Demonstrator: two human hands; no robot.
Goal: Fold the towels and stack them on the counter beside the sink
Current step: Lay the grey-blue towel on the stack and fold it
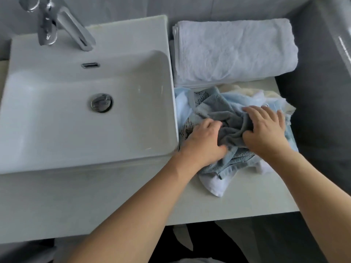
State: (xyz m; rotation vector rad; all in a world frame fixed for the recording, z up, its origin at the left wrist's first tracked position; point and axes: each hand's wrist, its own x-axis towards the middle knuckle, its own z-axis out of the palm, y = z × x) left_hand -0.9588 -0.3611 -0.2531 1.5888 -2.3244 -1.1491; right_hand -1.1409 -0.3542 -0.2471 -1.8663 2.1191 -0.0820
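Observation:
A crumpled grey towel [230,122] lies on top of a heap of small towels on the counter [237,202], right of the sink [57,118]. My left hand [204,141] grips the grey towel's left side, fingers dug into the folds. My right hand [266,128] grips its right side, thumb curled into the cloth. Under it lie a light blue towel [235,100], a white towel [214,184] and a cream one [245,91]. A large folded white towel [233,52] rests behind the heap, against the wall.
A chrome faucet [62,25] stands behind the white basin, whose drain plug [100,102] is in the middle. The counter's front edge runs close below the heap. A dark grey surface [319,111] lies right of the counter.

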